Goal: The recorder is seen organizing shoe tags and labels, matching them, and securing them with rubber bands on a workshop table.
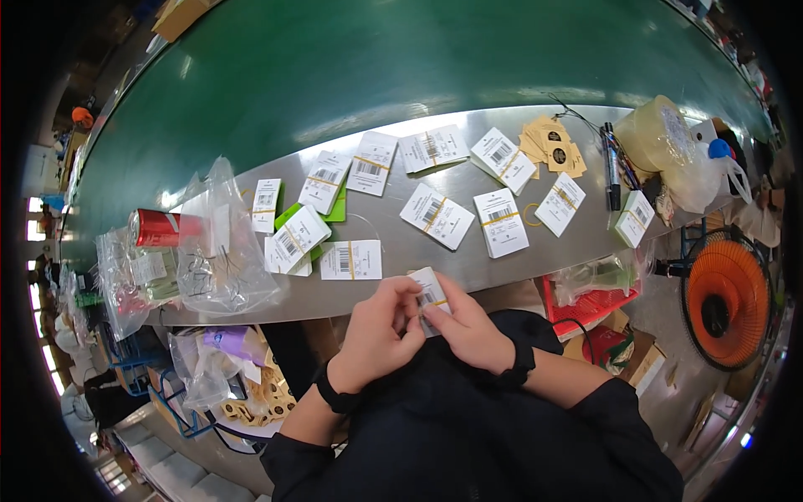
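A small stack of white barcode tags [429, 287] is held upright just off the table's near edge, in front of my body. My right hand [470, 325] grips it, with the thumb across its lower part. My left hand [385, 329] is closed, its curled fingers against the stack's left side; the fingertips are partly hidden. Several similar tag bundles lie on the metal table [381, 219], many with a yellow rubber band around them. The closest are a sideways bundle [351, 260] and an upright one [502, 222]. A loose yellow rubber band [531, 215] lies beside the upright one.
Clear plastic bags [224, 259] and a red can [155, 227] stand at the left. Brown paper tags [552, 146], markers [613, 171] and a tape roll [655, 134] lie at the right. A green surface [401, 58] adjoins the far edge. An orange fan [726, 297] stands lower right.
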### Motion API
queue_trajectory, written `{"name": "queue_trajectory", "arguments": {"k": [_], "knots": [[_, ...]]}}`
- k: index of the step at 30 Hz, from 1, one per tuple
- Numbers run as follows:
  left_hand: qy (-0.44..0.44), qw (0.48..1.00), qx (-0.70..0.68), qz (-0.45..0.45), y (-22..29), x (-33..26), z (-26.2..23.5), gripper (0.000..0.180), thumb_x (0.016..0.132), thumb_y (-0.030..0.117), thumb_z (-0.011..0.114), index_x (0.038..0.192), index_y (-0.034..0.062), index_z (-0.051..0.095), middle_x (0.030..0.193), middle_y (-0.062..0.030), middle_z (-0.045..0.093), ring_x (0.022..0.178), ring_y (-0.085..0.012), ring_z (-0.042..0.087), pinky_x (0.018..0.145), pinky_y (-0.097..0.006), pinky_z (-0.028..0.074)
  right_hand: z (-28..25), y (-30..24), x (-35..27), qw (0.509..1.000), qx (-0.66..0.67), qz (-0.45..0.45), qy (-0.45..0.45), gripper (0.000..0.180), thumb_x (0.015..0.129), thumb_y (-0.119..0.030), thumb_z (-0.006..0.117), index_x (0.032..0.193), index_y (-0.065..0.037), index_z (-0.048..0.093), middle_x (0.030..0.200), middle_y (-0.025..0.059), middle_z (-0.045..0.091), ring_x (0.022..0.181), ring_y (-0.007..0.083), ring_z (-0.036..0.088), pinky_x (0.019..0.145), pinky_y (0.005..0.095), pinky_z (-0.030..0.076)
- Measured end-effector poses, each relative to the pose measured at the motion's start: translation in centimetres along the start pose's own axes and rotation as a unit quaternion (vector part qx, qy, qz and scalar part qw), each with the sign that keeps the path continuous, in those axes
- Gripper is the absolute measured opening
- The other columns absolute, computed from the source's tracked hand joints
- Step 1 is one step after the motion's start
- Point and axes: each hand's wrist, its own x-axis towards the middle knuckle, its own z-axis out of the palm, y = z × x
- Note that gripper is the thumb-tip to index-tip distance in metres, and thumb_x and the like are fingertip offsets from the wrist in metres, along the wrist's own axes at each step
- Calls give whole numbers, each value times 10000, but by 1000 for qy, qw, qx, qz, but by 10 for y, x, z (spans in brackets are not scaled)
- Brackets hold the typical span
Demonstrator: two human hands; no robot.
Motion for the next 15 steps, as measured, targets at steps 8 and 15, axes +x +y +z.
{"name": "queue_trajectory", "arguments": {"k": [8, 15], "knots": [[-58, 973, 148, 164, 4, 4, -18, 252, 723, -35, 550, 951, 43, 474, 776, -93, 536, 646, -259, 585, 551, -338, 462, -9, -21, 2, 990, 101, 80, -52, 427, 905, -66, 406, 1318, -46, 299, 1042, 70, 514, 765, 94, 547, 638, 234, 476], [-63, 945, 222, 230, -14, -2, -26, 219, 690, -85, 543, 811, 51, 420, 817, -110, 520, 646, -281, 542, 539, -318, 443, -22, -30, 6, 975, 53, 161, -146, 479, 890, -35, 386, 1351, -78, 263, 1010, 92, 529, 669, 112, 567, 590, 239, 482]]}}
